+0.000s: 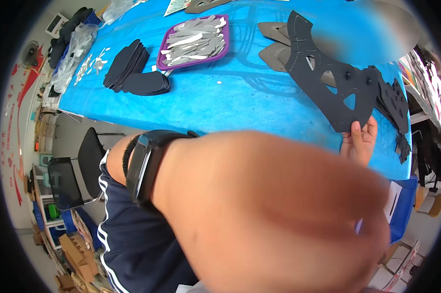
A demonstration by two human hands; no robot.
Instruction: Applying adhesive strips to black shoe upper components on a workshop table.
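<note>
My left hand [298, 210] is raised very close in front, large and blurred. A dark watch [145, 168] is strapped round its wrist, and its fingers cannot be made out. Beyond it, my right hand [361, 142] grips the lower edge of a flat black panel [306, 61] with its thumb on top. The panel has several cut-outs and rows of small holes, and looks like a shoe-upper piece. It is tilted above the right part of the blue table [196, 105]. Brownish-grey pieces [275, 54] show at its left, and more black pieces [394, 102] lie at its right.
A purple tray [168, 46] heaped with grey strips stands toward the back. Stacked black rounded pieces [127, 63] lie left of it, with white scraps [89, 66] farther left. A black chair [86, 158] stands by the table's left front. At lower right is a blue bin [405, 207].
</note>
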